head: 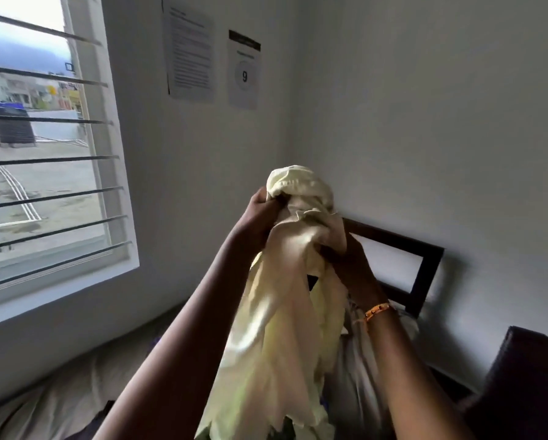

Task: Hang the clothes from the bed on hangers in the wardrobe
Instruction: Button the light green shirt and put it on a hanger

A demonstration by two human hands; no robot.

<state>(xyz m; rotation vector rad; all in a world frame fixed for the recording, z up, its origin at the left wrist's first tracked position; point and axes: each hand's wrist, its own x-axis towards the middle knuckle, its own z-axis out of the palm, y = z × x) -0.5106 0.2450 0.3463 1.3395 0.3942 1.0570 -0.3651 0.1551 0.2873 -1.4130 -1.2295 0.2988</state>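
Note:
A pale yellow garment [285, 312] hangs bunched in front of me, raised above the bed [60, 404]. My left hand [260, 214] grips its upper part on the left side, near the gathered top. My right hand [349, 265], with an orange thread band on the wrist, grips the cloth lower on the right side. The garment's lower end trails down out of the frame. No hanger and no wardrobe are in view.
A barred window [44, 147] fills the left wall. Two printed sheets [190, 55] are stuck on the far wall. A dark bed headboard [425, 265] stands against the right wall, with a grey pillow [361, 360] below it and a dark piece of furniture [527, 385] at the right.

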